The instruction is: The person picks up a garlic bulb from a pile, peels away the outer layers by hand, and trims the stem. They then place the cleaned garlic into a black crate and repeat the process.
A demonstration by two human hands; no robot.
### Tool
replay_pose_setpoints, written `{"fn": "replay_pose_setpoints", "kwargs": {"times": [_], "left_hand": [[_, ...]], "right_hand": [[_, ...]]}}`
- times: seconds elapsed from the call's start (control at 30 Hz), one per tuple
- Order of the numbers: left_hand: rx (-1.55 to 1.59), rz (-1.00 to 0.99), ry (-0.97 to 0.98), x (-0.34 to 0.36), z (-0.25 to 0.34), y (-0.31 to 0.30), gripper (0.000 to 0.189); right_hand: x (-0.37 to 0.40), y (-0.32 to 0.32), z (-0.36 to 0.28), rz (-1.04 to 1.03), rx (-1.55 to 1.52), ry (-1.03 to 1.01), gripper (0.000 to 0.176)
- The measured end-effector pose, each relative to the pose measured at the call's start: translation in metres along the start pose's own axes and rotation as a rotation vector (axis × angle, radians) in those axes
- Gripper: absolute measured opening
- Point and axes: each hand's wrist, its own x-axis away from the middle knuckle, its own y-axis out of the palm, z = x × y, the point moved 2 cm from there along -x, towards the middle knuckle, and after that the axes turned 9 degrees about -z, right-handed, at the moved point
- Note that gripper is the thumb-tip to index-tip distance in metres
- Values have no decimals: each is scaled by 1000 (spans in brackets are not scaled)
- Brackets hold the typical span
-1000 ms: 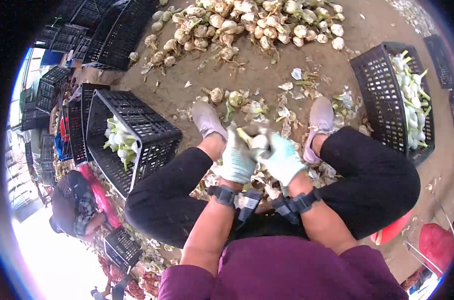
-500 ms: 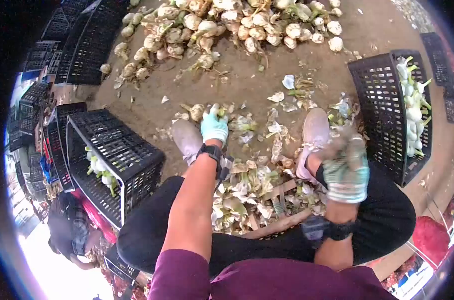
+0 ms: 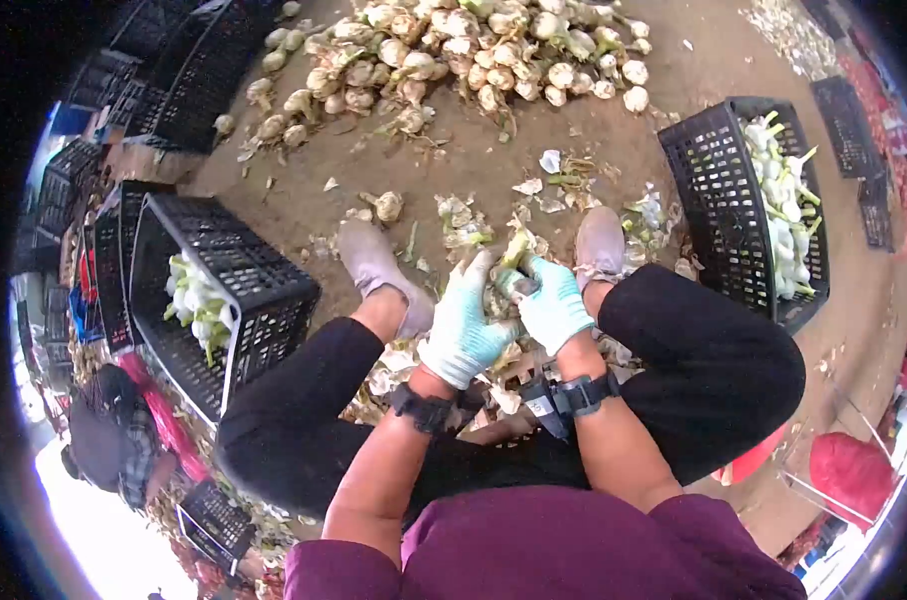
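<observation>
Both hands wear pale green-and-white gloves and meet in the middle of the view, between the shoes. My left hand (image 3: pixel 467 328) is closed around the side of an onion (image 3: pixel 517 250), whose pale green stalk sticks up between the hands. Against the onion's other side, my right hand (image 3: pixel 554 305) has its fingers curled in. Most of the bulb is hidden by the gloves. One loose unpeeled onion (image 3: pixel 387 206) lies on the ground by the left shoe. Below the hands, dry peelings (image 3: pixel 389 372) cover the ground.
A large heap of unpeeled onions (image 3: pixel 454 50) lies ahead. Black crates with peeled white onions stand tilted at the left (image 3: pixel 264 262) and right (image 3: pixel 709 200). More crates (image 3: pixel 189 80) stack at far left. Another person (image 3: pixel 114 440) is at lower left.
My left hand has lifted an onion off the ground and drawn it back. My right hand has swung inward from the right to meet it. The view has shifted slightly.
</observation>
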Motion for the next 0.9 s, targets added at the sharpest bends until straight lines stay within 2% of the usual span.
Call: {"fn": "replay_pose_setpoints", "kwargs": {"times": [0.07,0.13,0.17,0.2,0.27,0.3,0.33,0.37,0.4,0.47,0.53,0.6,0.67,0.7,0.73,0.8,0.83,0.87,0.9], "left_hand": [[86,81,-6,14,0,-1,67],[134,89,17,28,2,-8,67],[268,12,-34,32,6,-13,67],[403,-67,-84,37,8,-16,67],[411,-70,-51,46,8,-23,66],[642,-97,-98,50,9,-26,66],[875,-125,-145,54,11,-28,66],[830,-114,-119,56,9,-29,66],[833,-106,-115,60,11,-32,66],[1014,-144,-153,66,17,-40,66],[981,-139,-132,68,4,-37,65],[1606,-131,-58,68,-4,-32,51],[1635,-83,-97,67,3,-30,51],[1793,-120,-151,67,1,-28,54],[1949,-164,-207,66,2,-28,56],[1838,-202,-141,69,10,-26,53],[1625,53,-89,68,15,-21,50],[1395,294,-47,71,17,-19,47],[1294,313,-90,73,9,-16,41]], "right_hand": [[13,3,-14,-16,12,-76,21],[27,1,-21,-37,151,-143,20],[33,3,-19,-4,239,-276,20],[35,6,-13,-9,244,-286,20],[40,11,-13,-19,281,-532,19],[41,12,-12,-21,287,-540,19],[40,13,-14,-96,201,-444,20],[40,14,-14,-171,115,-346,20],[42,16,-15,-176,121,-351,20],[46,18,-17,-104,11,-336,21],[50,23,-21,-35,53,-339,20],[55,27,-28,32,99,-343,19],[61,30,-37,102,131,-386,13],[64,31,-42,95,-4,-376,9],[65,33,-46,94,-2,-378,9],[65,34,-48,74,-406,-388,9],[61,29,-44,177,113,-435,14],[61,29,-38,173,116,-432,14],[59,31,-35,157,109,-451,15]]}}
